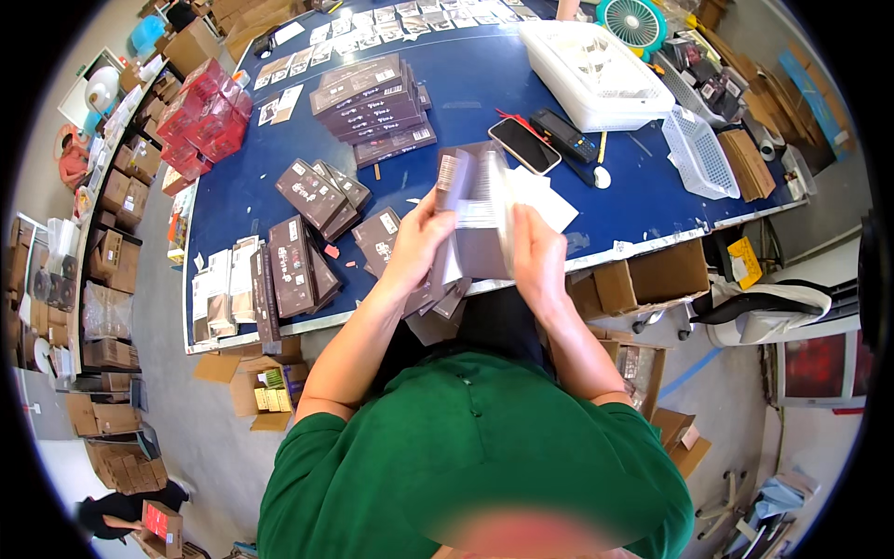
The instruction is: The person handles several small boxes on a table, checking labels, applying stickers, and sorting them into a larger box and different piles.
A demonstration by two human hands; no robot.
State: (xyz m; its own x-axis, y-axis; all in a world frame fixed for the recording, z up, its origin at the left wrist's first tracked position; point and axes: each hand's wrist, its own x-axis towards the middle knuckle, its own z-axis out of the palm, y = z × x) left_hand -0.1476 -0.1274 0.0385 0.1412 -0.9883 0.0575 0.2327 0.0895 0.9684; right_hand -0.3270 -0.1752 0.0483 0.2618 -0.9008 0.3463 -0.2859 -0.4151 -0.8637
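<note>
Over the table's near edge I hold an opened dark brown cardboard box (483,253), with pale sheets or flaps blurred inside it. My left hand (424,241) grips its left side, thumb on top. The fingers of my right hand (539,253) close on its right edge. Partly beneath the left hand lie matching flat boxes (377,234), some covered by my forearm. A white sheet of paper (559,209) rests on the table just beyond my right hand. Further left, more dark boxes (293,262) lie in loose, overlapping piles.
Behind stands a tall stack of dark boxes (367,101). A smartphone (525,144), a handheld scanner (564,135) and white plastic baskets (597,77) occupy the right side of the blue table (461,77). Red packages (202,119) rise at the left edge. Open cartons (667,276) sit below.
</note>
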